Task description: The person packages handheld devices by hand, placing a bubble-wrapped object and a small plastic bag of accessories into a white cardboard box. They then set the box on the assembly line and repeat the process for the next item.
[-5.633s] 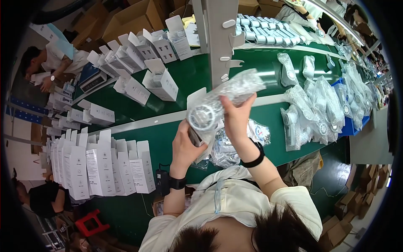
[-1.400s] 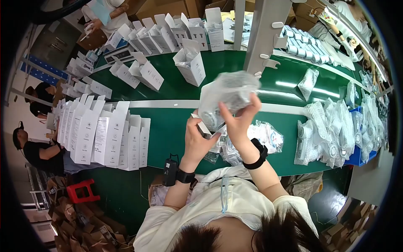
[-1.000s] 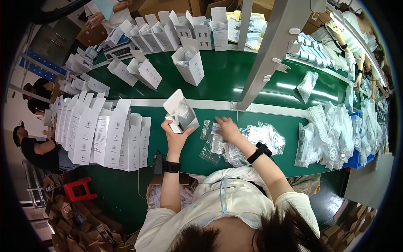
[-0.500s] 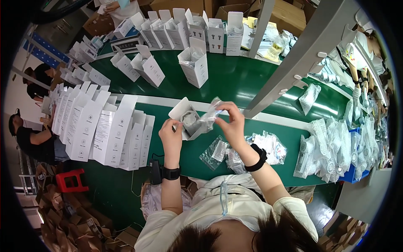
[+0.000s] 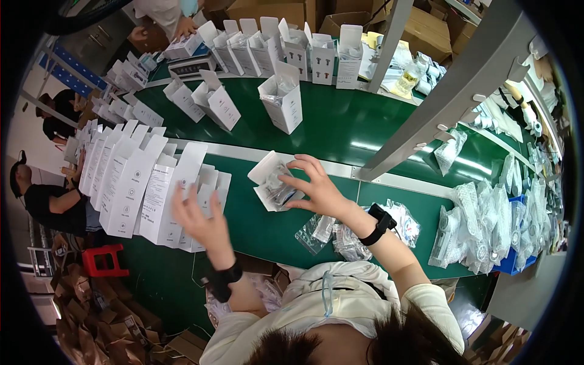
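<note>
An opened white carton (image 5: 266,198) sits tilted on the near green bench, its flap raised and a clear plastic bag (image 5: 281,182) inside. My right hand (image 5: 319,191) grips the carton at its right side, thumb near the lower edge and fingers over the opening and bag. My left hand (image 5: 204,222) is off the carton, fingers spread, blurred by motion. It is nearest to the row of upright white cartons (image 5: 131,188) at left, overlapping the closest ones in view. Small bagged parts (image 5: 350,240) lie right of the carton, partly behind my right forearm.
Bubble-wrapped items (image 5: 468,225) pile up at right beside a blue bin (image 5: 517,243). Filled open cartons (image 5: 283,103) stand on the far green belt. A grey metal post (image 5: 420,115) rises at right. A red stool (image 5: 104,260) stands lower left; other people are at left and behind.
My left hand has let go of the carton and moved left toward the carton row. The clear bag has gone down into the carton, and my right hand has shifted onto the carton.
</note>
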A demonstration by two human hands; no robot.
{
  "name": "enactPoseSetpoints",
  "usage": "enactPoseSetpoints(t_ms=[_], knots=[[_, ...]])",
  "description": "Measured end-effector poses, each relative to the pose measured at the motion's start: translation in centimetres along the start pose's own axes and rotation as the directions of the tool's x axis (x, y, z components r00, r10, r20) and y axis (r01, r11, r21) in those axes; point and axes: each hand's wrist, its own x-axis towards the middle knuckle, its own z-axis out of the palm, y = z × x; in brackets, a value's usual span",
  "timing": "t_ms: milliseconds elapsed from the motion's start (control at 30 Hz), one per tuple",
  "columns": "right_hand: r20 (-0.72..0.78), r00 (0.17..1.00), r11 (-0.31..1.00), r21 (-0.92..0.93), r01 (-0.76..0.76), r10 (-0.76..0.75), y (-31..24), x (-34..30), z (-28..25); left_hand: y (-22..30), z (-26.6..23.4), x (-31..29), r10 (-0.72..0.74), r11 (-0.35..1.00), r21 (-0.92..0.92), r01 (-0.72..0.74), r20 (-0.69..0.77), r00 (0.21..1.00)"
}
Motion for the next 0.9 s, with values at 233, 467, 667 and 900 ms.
enactPoseSetpoints(t_ms=[233, 467, 667, 900], knots=[[0.101, 0.981, 0.754, 0.628, -0.194, 0.168, 3.6, 0.9, 6.5, -6.5, -3.1, 3.4, -0.094, 0.772, 0.606, -0.190, 0.404, 0.910], [-0.411, 0.710, 0.584, 0.812, 0.001, 0.571, 11.3, 4.3, -0.1, 4.0, -2.3, -0.3, 0.094, 0.990, -0.141, -0.018, 0.555, 0.827], [-0.660, 0.533, 0.841, 0.330, -0.428, 0.530, 17.6, 5.3, -1.3, 9.7, 5.4, -9.7, -0.003, 0.999, 0.026, -0.019, 0.648, 0.762], [-0.138, 0.752, 0.642, 0.632, -0.434, 0.645, 7.4, -4.2, -1.4, 7.3, 8.4, -9.6, 0.033, 0.979, -0.143, 0.143, 0.810, 0.585]])
